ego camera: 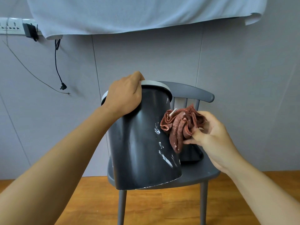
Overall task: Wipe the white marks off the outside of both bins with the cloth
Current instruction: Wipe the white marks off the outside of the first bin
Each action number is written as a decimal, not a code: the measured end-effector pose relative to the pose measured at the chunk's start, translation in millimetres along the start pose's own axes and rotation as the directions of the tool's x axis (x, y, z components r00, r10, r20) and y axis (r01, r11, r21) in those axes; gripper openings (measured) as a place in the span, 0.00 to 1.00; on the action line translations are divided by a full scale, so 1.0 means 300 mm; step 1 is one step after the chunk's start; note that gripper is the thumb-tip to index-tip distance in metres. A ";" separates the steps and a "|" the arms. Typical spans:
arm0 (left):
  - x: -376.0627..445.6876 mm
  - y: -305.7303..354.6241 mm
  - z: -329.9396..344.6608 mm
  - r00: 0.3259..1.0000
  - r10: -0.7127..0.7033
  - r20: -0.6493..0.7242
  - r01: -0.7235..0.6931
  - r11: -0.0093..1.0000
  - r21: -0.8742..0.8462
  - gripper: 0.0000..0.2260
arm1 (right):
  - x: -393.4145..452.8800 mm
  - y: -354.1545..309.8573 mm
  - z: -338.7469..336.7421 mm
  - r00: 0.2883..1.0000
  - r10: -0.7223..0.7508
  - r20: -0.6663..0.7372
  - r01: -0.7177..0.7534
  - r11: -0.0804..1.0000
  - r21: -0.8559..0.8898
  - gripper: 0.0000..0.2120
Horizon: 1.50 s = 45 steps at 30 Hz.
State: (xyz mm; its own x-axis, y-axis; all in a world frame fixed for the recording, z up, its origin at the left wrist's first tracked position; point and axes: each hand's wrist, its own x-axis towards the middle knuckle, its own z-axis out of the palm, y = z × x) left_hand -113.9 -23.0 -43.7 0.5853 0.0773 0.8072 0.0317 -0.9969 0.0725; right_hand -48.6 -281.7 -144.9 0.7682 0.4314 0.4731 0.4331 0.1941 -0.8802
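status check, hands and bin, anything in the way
Left hand grips rim of tilted bin. Right hand holds cloth beside white marks, still unwiped. Second bin behind, nothing blocking.

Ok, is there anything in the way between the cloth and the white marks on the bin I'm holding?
Nothing visible. The cloth, gripped in the right hand, sits right beside the white marks on the tilted bin, which the left hand holds by the rim.

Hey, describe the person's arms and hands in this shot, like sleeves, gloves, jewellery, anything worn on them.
Both forearms are bare as far as the frame shows: no sleeves in view. The left hand and the right hand wear no gloves. No watch, bracelet or ring shows on either wrist or on the visible fingers. No markings or tattoos are visible.
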 end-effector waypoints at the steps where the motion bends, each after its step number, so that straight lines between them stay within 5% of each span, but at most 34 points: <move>1: 0.000 -0.003 0.001 1.000 -0.002 0.000 0.002 1.000 0.004 0.09 | 0.002 -0.011 -0.004 0.998 0.043 0.038 -0.045 0.997 0.062 0.23; 4: -0.001 -0.006 0.002 1.000 -0.004 0.000 0.004 1.000 0.015 0.09 | 0.002 -0.035 -0.016 0.977 0.141 0.162 -0.176 0.959 0.222 0.30; 7: -0.003 0.006 0.003 1.000 0.003 -0.003 -0.003 0.999 0.034 0.09 | 0.004 -0.053 0.000 0.968 0.194 0.157 -0.229 0.940 0.251 0.26; 10: -0.008 0.031 0.004 1.000 0.010 -0.023 -0.009 0.999 0.052 0.09 | 0.006 -0.056 0.053 0.973 0.224 -0.048 -0.218 0.970 0.106 0.33; 14: -0.018 0.077 0.016 0.992 -0.045 -0.121 0.056 0.995 0.086 0.13 | 0.001 -0.009 0.091 0.946 0.112 -0.305 -0.137 0.989 -0.059 0.15; 16: -0.021 0.078 0.020 0.986 -0.084 -0.142 0.100 0.988 0.115 0.19 | 0.014 0.000 0.071 0.931 0.103 -0.350 -0.141 0.987 -0.083 0.15; 19: -0.023 0.056 0.017 0.983 -0.097 -0.159 0.113 0.989 0.092 0.24 | 0.030 -0.015 0.044 0.945 0.035 -0.325 -0.050 0.998 -0.039 0.25; 22: -0.025 0.050 0.020 0.982 -0.079 -0.169 0.088 0.995 0.046 0.23 | 0.024 -0.024 0.049 0.969 -0.106 -0.225 0.091 0.993 -0.077 0.26; 27: -0.026 0.053 0.019 0.980 -0.083 -0.183 0.093 0.995 0.045 0.23 | 0.006 -0.011 0.080 0.961 -0.278 0.000 0.243 0.838 -0.489 0.21; 32: -0.030 0.060 0.016 0.979 -0.078 -0.186 0.089 0.995 0.048 0.23 | -0.011 -0.027 0.087 0.984 -0.134 0.119 0.169 0.912 -0.374 0.26; 38: -0.029 0.071 0.021 0.980 -0.058 -0.192 0.069 0.996 0.052 0.23 | -0.004 -0.039 0.135 0.983 -0.163 -0.084 0.112 0.894 -0.433 0.25; 45: -0.030 0.076 0.024 0.979 -0.055 -0.194 0.068 0.996 0.059 0.23 | 0.008 -0.038 0.131 0.952 -0.295 -0.081 0.221 0.847 -0.483 0.14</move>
State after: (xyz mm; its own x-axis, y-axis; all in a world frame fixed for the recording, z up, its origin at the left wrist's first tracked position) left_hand -112.5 -46.5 -53.6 0.4142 0.1342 0.9002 0.1189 -0.9886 0.0926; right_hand -70.0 -248.3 -135.3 0.6423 0.2818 0.7128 0.7643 -0.1658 -0.6231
